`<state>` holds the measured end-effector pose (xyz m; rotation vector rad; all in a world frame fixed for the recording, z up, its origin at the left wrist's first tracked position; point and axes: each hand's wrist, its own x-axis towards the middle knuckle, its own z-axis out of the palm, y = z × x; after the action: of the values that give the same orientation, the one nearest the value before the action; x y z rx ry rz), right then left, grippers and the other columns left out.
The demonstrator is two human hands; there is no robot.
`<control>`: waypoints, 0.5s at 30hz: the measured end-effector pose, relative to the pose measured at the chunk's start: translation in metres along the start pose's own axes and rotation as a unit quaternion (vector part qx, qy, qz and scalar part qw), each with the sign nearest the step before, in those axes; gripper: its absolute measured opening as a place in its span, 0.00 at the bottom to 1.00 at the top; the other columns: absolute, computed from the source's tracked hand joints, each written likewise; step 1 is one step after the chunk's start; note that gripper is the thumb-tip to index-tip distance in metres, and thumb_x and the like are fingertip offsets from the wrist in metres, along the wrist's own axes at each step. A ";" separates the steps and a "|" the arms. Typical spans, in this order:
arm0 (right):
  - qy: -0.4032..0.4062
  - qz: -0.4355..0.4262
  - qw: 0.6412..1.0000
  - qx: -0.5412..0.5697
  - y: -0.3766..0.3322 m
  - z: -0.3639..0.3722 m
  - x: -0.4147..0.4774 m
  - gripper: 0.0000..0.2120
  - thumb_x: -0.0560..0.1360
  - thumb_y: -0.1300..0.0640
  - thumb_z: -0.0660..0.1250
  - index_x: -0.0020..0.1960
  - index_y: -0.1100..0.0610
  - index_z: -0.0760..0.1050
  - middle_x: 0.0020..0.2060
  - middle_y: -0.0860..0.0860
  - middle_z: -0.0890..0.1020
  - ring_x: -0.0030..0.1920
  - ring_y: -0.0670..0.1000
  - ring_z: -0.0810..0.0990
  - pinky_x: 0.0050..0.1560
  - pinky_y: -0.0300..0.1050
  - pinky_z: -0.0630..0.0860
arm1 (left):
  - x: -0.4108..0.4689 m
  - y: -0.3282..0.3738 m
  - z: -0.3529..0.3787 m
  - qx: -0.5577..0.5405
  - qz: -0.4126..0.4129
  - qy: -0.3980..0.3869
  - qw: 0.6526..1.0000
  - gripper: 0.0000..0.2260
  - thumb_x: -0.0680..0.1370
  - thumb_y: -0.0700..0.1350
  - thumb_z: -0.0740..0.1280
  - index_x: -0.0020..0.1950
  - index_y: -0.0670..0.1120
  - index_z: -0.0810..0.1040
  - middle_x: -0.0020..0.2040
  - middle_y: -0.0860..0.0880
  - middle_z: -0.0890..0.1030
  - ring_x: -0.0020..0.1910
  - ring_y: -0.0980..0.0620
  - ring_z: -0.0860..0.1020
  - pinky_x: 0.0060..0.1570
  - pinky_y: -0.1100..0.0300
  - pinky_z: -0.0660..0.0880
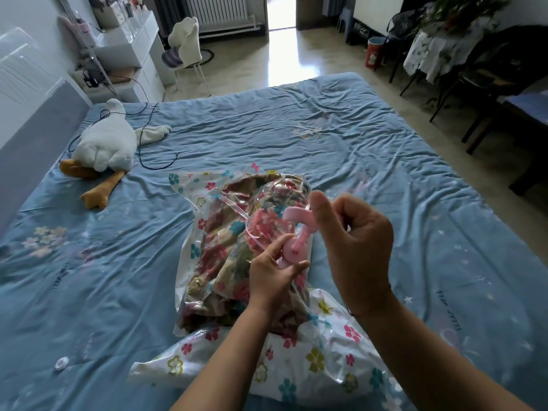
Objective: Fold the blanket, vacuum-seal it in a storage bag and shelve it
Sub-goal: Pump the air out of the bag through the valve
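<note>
Fingers of left hand pinch pink valve on storage bag. Right hand raised beside it, fingers curled, thumb upright against lifted pink cap; cannot tell whether it grips anything. Flower-printed clear bag lies mid-bed, folded floral blanket inside. Bed has wrinkled blue sheet. Plush goose near headboard, black cable draped across it. Small white cap on sheet, well left of bag.
</note>
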<state>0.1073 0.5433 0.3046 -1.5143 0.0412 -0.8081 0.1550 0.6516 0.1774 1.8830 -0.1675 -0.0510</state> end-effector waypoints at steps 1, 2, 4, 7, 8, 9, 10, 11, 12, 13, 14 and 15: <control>0.000 -0.008 1.000 -0.023 0.004 0.001 -0.002 0.24 0.76 0.50 0.70 0.29 0.54 0.60 0.21 0.63 0.70 0.29 0.46 0.82 0.24 0.37 0.65 | 0.000 0.000 0.001 0.002 0.000 0.000 1.000 0.29 0.65 0.48 0.79 0.66 0.48 0.77 0.58 0.53 0.83 0.57 0.57 0.81 0.58 0.51 0.78; -0.006 0.004 0.998 -0.067 0.018 -0.001 -0.006 0.24 0.76 0.47 0.69 0.29 0.50 0.60 0.21 0.58 0.69 0.27 0.47 0.80 0.25 0.39 0.64 | -0.001 -0.001 0.002 0.004 -0.001 -0.001 1.000 0.29 0.65 0.47 0.79 0.65 0.49 0.78 0.57 0.53 0.83 0.56 0.57 0.81 0.58 0.51 0.78; -0.062 0.084 0.978 -0.178 0.054 -0.009 -0.014 0.25 0.75 0.38 0.66 0.28 0.50 0.60 0.22 0.46 0.65 0.25 0.43 0.67 0.29 0.41 0.64 | -0.004 0.000 0.004 0.001 0.000 -0.004 1.000 0.25 0.65 0.46 0.80 0.62 0.50 0.80 0.54 0.54 0.84 0.54 0.58 0.82 0.56 0.52 0.79; -0.135 0.197 0.938 -0.252 0.080 -0.016 -0.017 0.25 0.69 0.33 0.64 0.28 0.54 0.67 0.23 0.46 0.68 0.26 0.45 0.65 0.32 0.45 0.67 | -0.007 0.002 0.005 -0.009 0.001 -0.008 1.000 0.22 0.66 0.43 0.79 0.58 0.54 0.81 0.52 0.56 0.84 0.52 0.60 0.82 0.56 0.55 0.79; -0.127 0.183 0.949 -0.222 0.071 -0.016 -0.012 0.25 0.68 0.34 0.65 0.27 0.54 0.67 0.22 0.46 0.69 0.25 0.45 0.66 0.31 0.43 0.66 | -0.006 0.002 0.004 -0.010 0.002 -0.009 1.000 0.23 0.66 0.45 0.79 0.60 0.52 0.81 0.53 0.56 0.84 0.53 0.60 0.82 0.56 0.55 0.79; -0.104 0.150 0.968 -0.174 0.055 -0.014 -0.006 0.25 0.69 0.36 0.66 0.27 0.54 0.66 0.21 0.46 0.69 0.24 0.44 0.68 0.30 0.41 0.65 | -0.004 0.003 0.003 -0.006 0.003 -0.009 1.000 0.25 0.65 0.48 0.80 0.62 0.50 0.80 0.54 0.55 0.84 0.54 0.59 0.82 0.56 0.53 0.79; -0.078 0.113 0.984 -0.117 0.036 -0.011 0.001 0.25 0.71 0.40 0.68 0.27 0.54 0.64 0.20 0.49 0.72 0.24 0.46 0.73 0.28 0.40 0.65 | -0.002 0.003 0.002 -0.003 0.005 -0.009 1.000 0.28 0.65 0.51 0.79 0.64 0.49 0.79 0.56 0.54 0.84 0.55 0.58 0.81 0.57 0.52 0.79; -0.060 0.076 0.994 -0.046 0.019 -0.008 0.008 0.24 0.73 0.45 0.69 0.27 0.54 0.62 0.21 0.57 0.75 0.27 0.51 0.80 0.27 0.40 0.65 | 0.000 0.001 0.001 0.000 0.005 -0.009 1.000 0.31 0.64 0.53 0.79 0.65 0.49 0.77 0.57 0.53 0.83 0.56 0.58 0.81 0.58 0.52 0.78; -0.047 0.051 0.997 0.016 0.008 -0.006 0.013 0.24 0.75 0.50 0.70 0.28 0.55 0.61 0.24 0.65 0.76 0.32 0.54 0.85 0.27 0.42 0.68 | 0.001 0.000 0.001 0.000 0.002 -0.007 1.000 0.32 0.64 0.53 0.79 0.66 0.49 0.77 0.58 0.53 0.83 0.57 0.58 0.80 0.59 0.52 0.78; -0.045 0.035 0.997 0.045 0.004 -0.005 0.014 0.23 0.75 0.52 0.71 0.29 0.55 0.61 0.26 0.70 0.77 0.36 0.57 0.86 0.28 0.45 0.71 | 0.001 0.000 0.001 0.002 0.000 -0.005 1.000 0.31 0.64 0.51 0.79 0.66 0.49 0.77 0.59 0.53 0.82 0.57 0.58 0.80 0.59 0.52 0.78; -0.048 0.031 0.998 0.028 0.006 -0.003 0.012 0.23 0.75 0.51 0.71 0.30 0.53 0.61 0.28 0.72 0.77 0.37 0.61 0.85 0.29 0.51 0.73 | 0.001 0.000 0.001 0.004 0.000 -0.002 1.000 0.31 0.65 0.49 0.80 0.66 0.49 0.77 0.58 0.53 0.83 0.57 0.58 0.81 0.58 0.52 0.78; -0.053 0.045 0.997 -0.015 0.020 -0.004 0.006 0.23 0.75 0.47 0.72 0.30 0.51 0.61 0.28 0.70 0.77 0.35 0.62 0.84 0.30 0.54 0.73 | 0.000 0.001 0.001 0.006 0.001 -0.003 1.000 0.29 0.65 0.48 0.80 0.65 0.49 0.78 0.57 0.53 0.83 0.56 0.58 0.81 0.57 0.52 0.79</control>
<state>0.1182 0.5337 0.2889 -1.5705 0.0425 -0.6576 0.1547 0.6505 0.1776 1.8943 -0.1740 -0.0540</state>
